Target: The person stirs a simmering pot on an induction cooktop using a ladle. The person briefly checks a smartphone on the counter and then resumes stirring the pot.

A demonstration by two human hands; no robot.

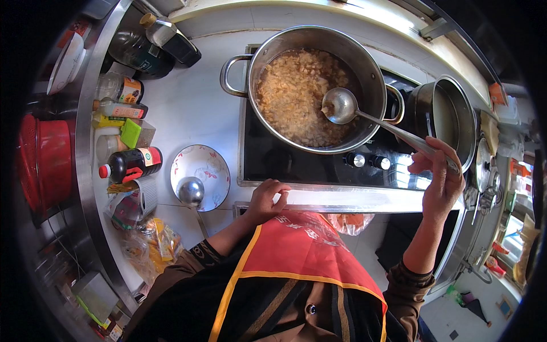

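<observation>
My right hand (442, 175) grips the long handle of a metal ladle (340, 104). The ladle's bowl faces downward inside a large stainless steel pot (316, 149), against the surface of a brown broth full of pale, chopped pieces (295, 94). Loosely curled, with nothing visible in it, my left hand (269, 197) rests by the counter's front edge, below the cooktop. To its left is a white bowl with red leaf patterns (213, 160). A second ladle (191, 192) lies in that bowl, its handle running out toward my left forearm.
The pot stands on a black glass cooktop (282, 166) with two knobs (355, 160). Another metal pot (448, 111) holding liquid stands to the right. Bottles and jars, including a dark sauce bottle (134, 164), line the left side beside a metal shelf edge (87, 171).
</observation>
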